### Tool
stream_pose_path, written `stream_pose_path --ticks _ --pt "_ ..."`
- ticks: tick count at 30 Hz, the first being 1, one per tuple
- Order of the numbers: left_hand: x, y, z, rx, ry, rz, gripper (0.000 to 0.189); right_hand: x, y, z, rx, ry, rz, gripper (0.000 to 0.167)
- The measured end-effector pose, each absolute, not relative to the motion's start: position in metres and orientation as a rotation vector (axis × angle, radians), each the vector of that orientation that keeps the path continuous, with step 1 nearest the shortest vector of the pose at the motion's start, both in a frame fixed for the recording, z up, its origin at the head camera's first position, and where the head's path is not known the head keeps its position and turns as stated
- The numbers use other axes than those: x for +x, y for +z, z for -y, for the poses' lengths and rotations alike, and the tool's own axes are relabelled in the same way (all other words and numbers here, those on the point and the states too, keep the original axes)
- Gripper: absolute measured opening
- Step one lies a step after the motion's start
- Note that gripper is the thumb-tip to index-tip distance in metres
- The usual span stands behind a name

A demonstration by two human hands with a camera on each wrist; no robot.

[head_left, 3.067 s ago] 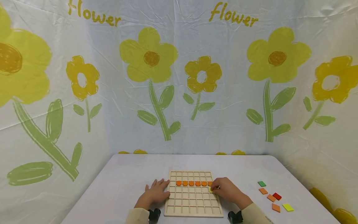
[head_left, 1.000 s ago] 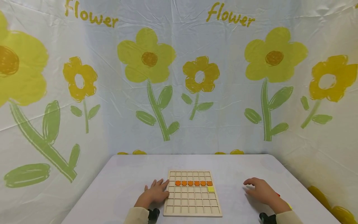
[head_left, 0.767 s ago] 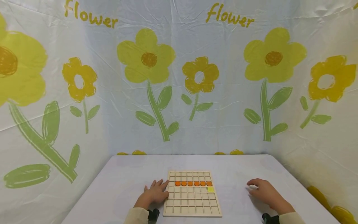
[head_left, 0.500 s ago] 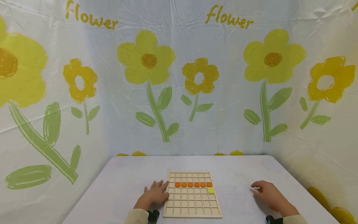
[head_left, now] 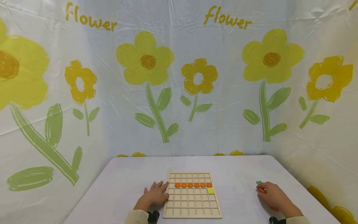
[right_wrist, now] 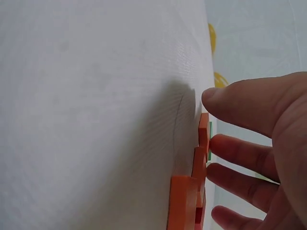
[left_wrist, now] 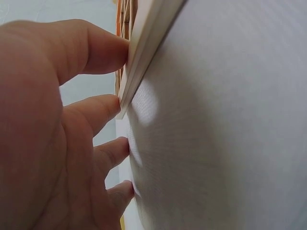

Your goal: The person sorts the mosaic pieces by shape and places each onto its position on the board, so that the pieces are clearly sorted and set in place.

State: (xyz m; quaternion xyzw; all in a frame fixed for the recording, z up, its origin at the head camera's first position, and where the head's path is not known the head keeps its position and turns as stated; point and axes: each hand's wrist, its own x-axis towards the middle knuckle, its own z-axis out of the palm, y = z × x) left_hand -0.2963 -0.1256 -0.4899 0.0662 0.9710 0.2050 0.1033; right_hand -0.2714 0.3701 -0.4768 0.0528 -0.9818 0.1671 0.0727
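A wooden grid board (head_left: 193,217) lies on the table, a row of orange discs (head_left: 190,185) across it and a yellow square tile (head_left: 211,190) just below the row's right end. My left hand (head_left: 153,196) rests at the board's left side, fingers spread, with thumb and a fingertip against the wooden edge (left_wrist: 144,52). Over to the right, my right hand (head_left: 273,196) is low over loose square tiles. Its thumb and fingers are apart around an orange tile (right_wrist: 204,128), fingertips right at it. A green tile (head_left: 258,182) shows just beyond the fingertips.
More orange tiles (right_wrist: 183,201) and a red tile (right_wrist: 198,216) lie beneath the right hand, mostly hidden from the head view. The white table (head_left: 134,168) is backed by a flower-printed cloth (head_left: 179,137), which also hangs along both sides.
The right hand has left the yellow tile on the board and moved right, down to the loose tiles. The left hand stays at the board's edge.
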Motion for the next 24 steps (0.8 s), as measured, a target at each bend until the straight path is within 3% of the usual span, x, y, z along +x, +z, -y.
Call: stream_pose_path --ticks 24 --pt "-0.2951 -0.489 0.1241 0.189 0.61 -2.875 0.059 -0.2771 -0.473 -0.3645 0.114 0.443 2.976 0.004"
